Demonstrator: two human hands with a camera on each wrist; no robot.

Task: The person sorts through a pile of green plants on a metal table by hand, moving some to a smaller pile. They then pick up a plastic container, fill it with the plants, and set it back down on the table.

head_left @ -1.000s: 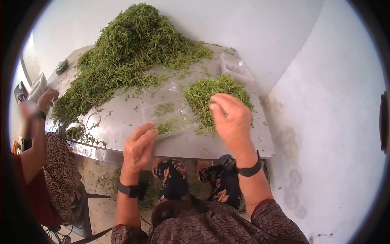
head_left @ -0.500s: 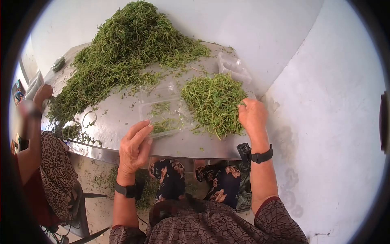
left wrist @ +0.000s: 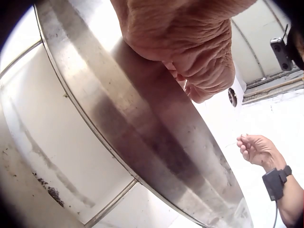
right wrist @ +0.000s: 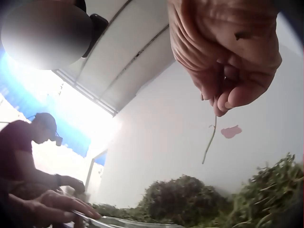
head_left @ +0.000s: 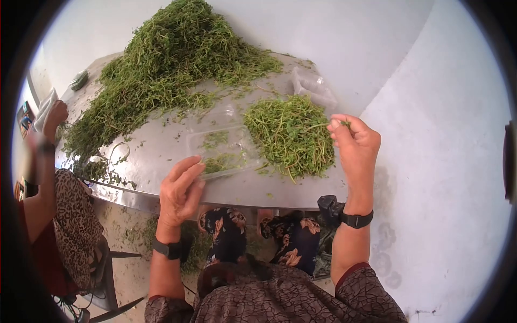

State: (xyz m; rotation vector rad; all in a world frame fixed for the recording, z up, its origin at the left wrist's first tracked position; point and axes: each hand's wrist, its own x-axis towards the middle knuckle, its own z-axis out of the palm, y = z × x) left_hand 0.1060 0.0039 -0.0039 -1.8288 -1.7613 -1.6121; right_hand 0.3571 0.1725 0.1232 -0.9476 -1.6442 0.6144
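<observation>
Large herb heap [head_left: 172, 59]: on the steel table [head_left: 161, 148], well beyond my right hand [head_left: 353, 142] and to its left. Clear container [head_left: 312, 86]: at the table's far edge, beyond that hand. Second person [head_left: 43, 199] (leopard-print garment [head_left: 75, 226]): far left of my left hand [head_left: 180, 191], at the table's rim. White wall [head_left: 441, 161]: right of my right hand. Green scraps [head_left: 142, 235]: on the floor [head_left: 121, 218], below my left hand.

Sprig [right wrist: 209, 140] upper end hidden in right hand [right wrist: 223, 50] pinch.
</observation>
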